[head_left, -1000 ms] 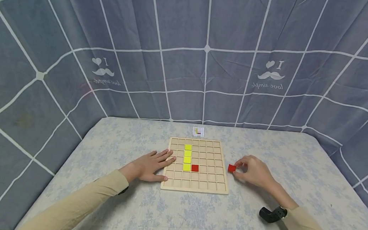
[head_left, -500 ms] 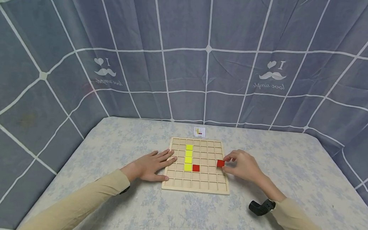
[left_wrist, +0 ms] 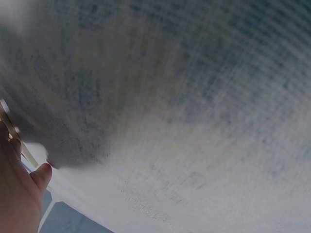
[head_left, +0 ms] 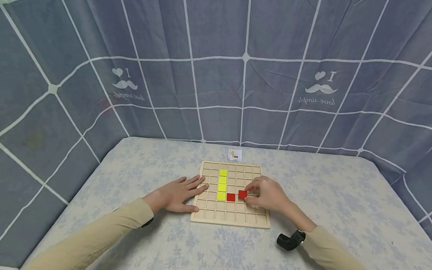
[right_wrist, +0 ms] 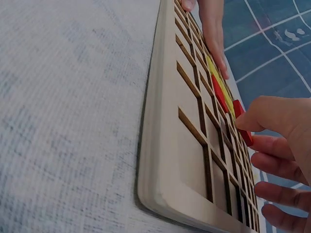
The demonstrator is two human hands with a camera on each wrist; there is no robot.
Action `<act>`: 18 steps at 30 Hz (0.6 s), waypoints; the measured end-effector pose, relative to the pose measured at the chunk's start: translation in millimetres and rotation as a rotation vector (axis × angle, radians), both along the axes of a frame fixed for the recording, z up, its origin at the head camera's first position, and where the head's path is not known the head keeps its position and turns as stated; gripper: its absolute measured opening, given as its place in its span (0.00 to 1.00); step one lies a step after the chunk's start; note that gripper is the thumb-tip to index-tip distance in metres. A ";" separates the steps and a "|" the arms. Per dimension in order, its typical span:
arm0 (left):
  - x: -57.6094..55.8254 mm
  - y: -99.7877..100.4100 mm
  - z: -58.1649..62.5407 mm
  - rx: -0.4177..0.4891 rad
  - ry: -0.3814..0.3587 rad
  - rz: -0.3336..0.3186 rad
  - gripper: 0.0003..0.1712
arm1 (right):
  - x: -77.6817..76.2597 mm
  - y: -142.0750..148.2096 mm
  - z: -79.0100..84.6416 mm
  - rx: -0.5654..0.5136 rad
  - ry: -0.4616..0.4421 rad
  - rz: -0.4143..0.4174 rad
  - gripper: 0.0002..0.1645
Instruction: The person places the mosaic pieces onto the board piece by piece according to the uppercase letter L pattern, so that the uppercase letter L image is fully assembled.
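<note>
A wooden grid board (head_left: 230,219) lies on the table, with a column of several yellow square tiles (head_left: 222,180) and one red tile (head_left: 231,197) beside the lowest yellow one. Between thumb and fingers, my right hand (head_left: 268,194) pinches a second red tile (head_left: 242,194), tilted close over the grid just right of the placed red one. The right wrist view shows the pinched red tile (right_wrist: 241,121) held above the grid squares. My left hand (head_left: 178,194) lies spread, its fingertips resting on the board's left edge; the left wrist view catches only its thumb side (left_wrist: 24,189).
A small printed card (head_left: 235,155) with a coloured grid pattern lies behind the board. The table (head_left: 154,160) has a pale blue floral cloth. A dark checked curtain (head_left: 219,85) hangs behind and along the sides. A black strap device (head_left: 290,240) sits on the right wrist.
My right hand has carried the red tile leftward from beside the board, over its right edge, to near the placed red tile. The left hand has stayed in place.
</note>
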State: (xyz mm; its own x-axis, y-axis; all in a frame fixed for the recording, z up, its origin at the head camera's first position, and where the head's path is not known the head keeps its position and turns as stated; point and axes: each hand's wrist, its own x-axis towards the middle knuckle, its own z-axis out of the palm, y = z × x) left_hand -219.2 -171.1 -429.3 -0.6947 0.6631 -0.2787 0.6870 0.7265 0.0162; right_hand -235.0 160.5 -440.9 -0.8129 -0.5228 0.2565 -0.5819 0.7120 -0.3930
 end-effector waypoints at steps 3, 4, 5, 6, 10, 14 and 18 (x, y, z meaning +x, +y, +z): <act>0.1 0.8 0.0 0.000 -0.004 -0.002 0.44 | 1.0 -2.6 -1.0 0.011 0.010 0.008 0.11; -0.2 1.0 -0.2 0.001 -0.004 -0.003 0.44 | 1.4 -2.8 -1.1 0.010 0.010 0.011 0.11; -0.4 1.3 -0.2 0.000 -0.004 -0.004 0.44 | 2.0 -2.9 -1.1 0.007 0.010 0.013 0.11; -0.7 1.5 -0.3 -0.002 -0.003 -0.004 0.44 | 2.6 -3.0 -1.0 0.006 0.007 0.013 0.11; -1.8 0.4 -1.1 -0.003 0.000 -0.003 0.44 | 3.6 -3.4 -1.8 0.010 -0.002 0.019 0.11; -2.2 -0.9 -1.8 0.003 0.000 -0.005 0.44 | 4.0 -4.0 -4.4 0.015 0.001 0.026 0.11; -1.8 -1.0 -1.8 0.006 -0.002 -0.008 0.44 | 3.8 -5.2 -7.5 0.016 0.018 0.034 0.11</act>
